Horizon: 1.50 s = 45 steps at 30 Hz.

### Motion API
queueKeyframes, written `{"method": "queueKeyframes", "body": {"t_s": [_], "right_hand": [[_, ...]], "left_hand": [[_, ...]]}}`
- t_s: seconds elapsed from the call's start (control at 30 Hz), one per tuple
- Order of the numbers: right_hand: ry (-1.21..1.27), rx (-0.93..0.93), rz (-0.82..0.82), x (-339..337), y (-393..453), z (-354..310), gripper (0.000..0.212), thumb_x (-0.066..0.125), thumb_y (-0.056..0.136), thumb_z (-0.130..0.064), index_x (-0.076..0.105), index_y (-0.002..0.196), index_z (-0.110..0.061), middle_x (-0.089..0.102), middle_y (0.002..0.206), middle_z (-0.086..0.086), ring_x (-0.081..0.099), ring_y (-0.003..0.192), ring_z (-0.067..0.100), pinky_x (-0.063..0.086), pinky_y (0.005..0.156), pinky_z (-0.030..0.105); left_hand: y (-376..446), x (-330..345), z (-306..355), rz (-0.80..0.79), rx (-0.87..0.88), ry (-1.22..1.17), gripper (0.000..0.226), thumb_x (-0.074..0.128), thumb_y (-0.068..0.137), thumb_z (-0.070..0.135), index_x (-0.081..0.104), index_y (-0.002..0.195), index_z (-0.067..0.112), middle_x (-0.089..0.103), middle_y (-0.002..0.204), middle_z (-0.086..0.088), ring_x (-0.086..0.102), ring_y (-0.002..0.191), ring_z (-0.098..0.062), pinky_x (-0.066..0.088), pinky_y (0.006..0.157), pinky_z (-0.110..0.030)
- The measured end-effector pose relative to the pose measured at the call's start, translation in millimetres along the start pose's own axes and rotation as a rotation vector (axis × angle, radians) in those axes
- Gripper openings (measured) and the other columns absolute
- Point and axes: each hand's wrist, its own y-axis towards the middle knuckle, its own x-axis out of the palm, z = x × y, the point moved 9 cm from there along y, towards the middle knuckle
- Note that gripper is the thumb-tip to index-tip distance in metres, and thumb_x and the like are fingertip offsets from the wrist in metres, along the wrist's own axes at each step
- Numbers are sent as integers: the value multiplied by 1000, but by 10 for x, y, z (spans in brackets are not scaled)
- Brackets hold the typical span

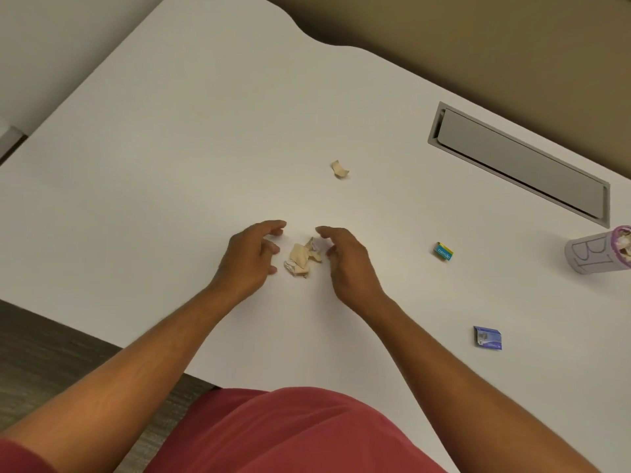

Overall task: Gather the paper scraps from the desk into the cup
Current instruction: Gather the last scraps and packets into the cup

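Note:
A small pile of crumpled tan and white paper scraps (303, 258) lies on the white desk (170, 165) between my hands. My left hand (251, 256) curves around its left side, fingers apart, holding nothing. My right hand (345, 257) cups its right side, also open, with fingertips close to the pile. A single tan scrap (339, 169) lies farther back. A teal and yellow scrap (444, 251) and a blue and white scrap (487, 337) lie to the right. The white cup (596, 250) with a purple rim stands at the far right edge, with scraps inside it.
A grey cable hatch (519, 162) is set into the desk at the back right. The desk's near edge runs diagonally at the lower left, with dark carpet (41, 363) beyond it. My red-clothed lap fills the bottom.

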Motion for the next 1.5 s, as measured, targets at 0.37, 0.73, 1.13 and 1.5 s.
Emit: {"method": "queueKeyframes", "body": {"t_s": [0.37, 0.73, 1.13, 1.5], "right_hand": [[-257, -124, -189, 219, -55, -206, 56, 41, 98, 1, 44, 151, -13, 50, 147, 4, 46, 130, 29, 45, 107, 37], [-467, -223, -22, 365, -131, -424, 25, 65, 96, -24, 73, 119, -16, 64, 134, 9, 57, 120, 37, 52, 94, 48], [-470, -301, -427, 273, -195, -230, 81, 74, 92, -28, 28, 157, -45, 19, 169, -6, 23, 150, 23, 35, 114, 35], [-637, -384, -314, 384, -343, -415, 34, 40, 107, -14, 56, 137, -11, 46, 152, 9, 44, 131, 31, 59, 74, 49]], "left_hand": [[-171, -101, -343, 77, 316, 729, 47, 36, 111, 30, 50, 154, 17, 37, 168, -7, 26, 159, -34, 18, 130, -54], [-196, 16, -494, 105, 382, 986, 62, 17, 110, 54, 23, 166, 27, 18, 176, 1, 14, 163, -30, 11, 132, -52], [-188, 19, -521, 151, 398, 1001, 62, 15, 110, 53, 20, 167, 28, 15, 177, 1, 11, 164, -29, 11, 132, -53], [-208, 12, -485, 155, 403, 986, 63, 15, 110, 53, 23, 166, 27, 18, 176, 0, 13, 163, -30, 12, 132, -53]]}}
